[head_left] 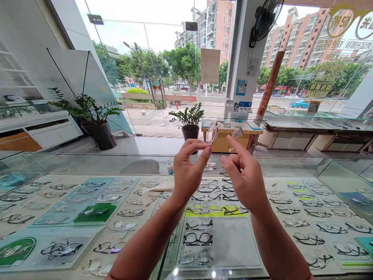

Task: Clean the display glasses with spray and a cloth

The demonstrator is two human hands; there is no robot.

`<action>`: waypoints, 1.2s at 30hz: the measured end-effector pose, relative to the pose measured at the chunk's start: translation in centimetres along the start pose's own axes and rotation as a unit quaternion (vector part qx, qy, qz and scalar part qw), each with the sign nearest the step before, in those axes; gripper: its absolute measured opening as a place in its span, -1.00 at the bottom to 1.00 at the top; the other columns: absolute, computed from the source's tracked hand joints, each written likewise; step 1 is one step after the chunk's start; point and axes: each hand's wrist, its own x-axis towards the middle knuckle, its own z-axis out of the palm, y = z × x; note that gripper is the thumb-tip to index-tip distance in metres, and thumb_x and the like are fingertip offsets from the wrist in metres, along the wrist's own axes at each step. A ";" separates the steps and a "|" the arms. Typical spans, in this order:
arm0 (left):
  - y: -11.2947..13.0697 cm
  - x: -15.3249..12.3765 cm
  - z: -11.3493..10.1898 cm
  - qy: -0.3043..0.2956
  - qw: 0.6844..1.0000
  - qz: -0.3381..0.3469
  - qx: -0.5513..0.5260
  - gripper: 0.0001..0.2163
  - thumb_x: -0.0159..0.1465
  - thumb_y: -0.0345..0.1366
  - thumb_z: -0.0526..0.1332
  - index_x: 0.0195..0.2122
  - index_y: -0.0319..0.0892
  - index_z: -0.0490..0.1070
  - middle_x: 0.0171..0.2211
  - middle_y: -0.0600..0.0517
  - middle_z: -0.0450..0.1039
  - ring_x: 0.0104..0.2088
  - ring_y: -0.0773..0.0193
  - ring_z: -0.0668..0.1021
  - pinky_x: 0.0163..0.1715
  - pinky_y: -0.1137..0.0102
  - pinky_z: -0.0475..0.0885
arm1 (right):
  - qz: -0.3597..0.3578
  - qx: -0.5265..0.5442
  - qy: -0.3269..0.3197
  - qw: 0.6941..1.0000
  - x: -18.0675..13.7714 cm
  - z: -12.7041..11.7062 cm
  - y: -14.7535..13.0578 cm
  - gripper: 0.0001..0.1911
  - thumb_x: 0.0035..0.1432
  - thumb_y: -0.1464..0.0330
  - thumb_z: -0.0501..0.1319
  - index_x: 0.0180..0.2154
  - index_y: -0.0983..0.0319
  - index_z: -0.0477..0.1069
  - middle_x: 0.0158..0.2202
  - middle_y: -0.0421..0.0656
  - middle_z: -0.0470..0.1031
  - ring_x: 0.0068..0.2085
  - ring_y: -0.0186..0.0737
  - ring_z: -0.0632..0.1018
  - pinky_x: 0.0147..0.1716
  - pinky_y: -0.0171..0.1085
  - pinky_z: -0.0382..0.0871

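My left hand (189, 165) pinches a pair of eyeglasses (212, 134) by the lower rim, held up above the glass counter. The glasses stand nearly edge-on, so only part of the frame shows. A small white tag (237, 133) hangs by the temple on the right. My right hand (244, 175) is just right of the glasses. Its index finger stretches out towards the temple and tag, while the other fingers curl loosely. Whether the fingertip touches the temple, I cannot tell. Below both hands, rows of eyeglasses (198, 238) lie inside the display counter (233, 249).
A small bottle (169, 166) and a beige cloth (154, 194) rest on the counter's glass top. Beyond it are potted plants (100, 132), a wooden stand (221, 142), more display cases (291, 136), a wall fan (266, 19) and large windows facing a street.
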 end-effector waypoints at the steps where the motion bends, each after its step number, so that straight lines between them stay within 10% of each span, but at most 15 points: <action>1: 0.1 0.0 0.0 -0.007 1.000 0.010 0.017 -0.96 0.37 -0.29 0.41 -0.25 -0.04 0.66 -0.20 0.04 0.58 -0.13 0.24 0.60 -0.05 0.26 0.50 | -0.006 -0.005 0.018 1.000 0.1 0.0 0.2 -0.26 0.41 0.19 0.24 0.51 0.26 0.22 -0.52 -0.39 0.20 -0.47 -0.27 0.27 -0.41 -0.19 0.26; 6: 0.0 0.3 0.0 -0.053 0.997 0.009 0.046 -0.96 0.36 -0.29 0.42 -0.26 -0.04 0.68 -0.21 0.02 0.62 -0.14 0.20 0.62 -0.01 0.22 0.51 | -0.032 -0.015 0.059 0.998 0.7 -0.4 1.0 -0.19 0.40 0.17 0.24 0.54 0.22 0.09 -0.45 -0.33 0.36 -0.43 -0.22 0.37 -0.36 -0.15 0.38; 19: -1.6 0.2 0.5 -0.088 0.984 -0.111 -0.104 -0.94 0.28 -0.17 0.51 -0.24 0.04 0.76 -0.02 -0.03 0.58 0.05 0.14 0.60 0.07 0.20 0.49 | -0.052 -0.136 -0.068 0.987 1.3 -0.7 1.3 -0.58 0.41 0.19 0.28 0.21 0.16 0.55 0.28 0.04 0.59 0.33 0.15 0.53 0.31 0.22 0.43; 36: -1.3 0.9 -0.2 -0.148 0.951 -0.193 -0.189 -0.82 0.31 -0.06 0.46 -0.27 0.00 0.78 -0.06 -0.07 0.50 0.10 0.09 0.50 0.23 0.17 0.40 | -0.080 -0.083 -0.007 0.993 1.6 0.6 1.7 -0.79 0.41 0.19 0.30 -0.09 0.15 0.63 -0.05 -0.08 0.74 -0.05 -0.03 0.69 -0.01 0.00 0.55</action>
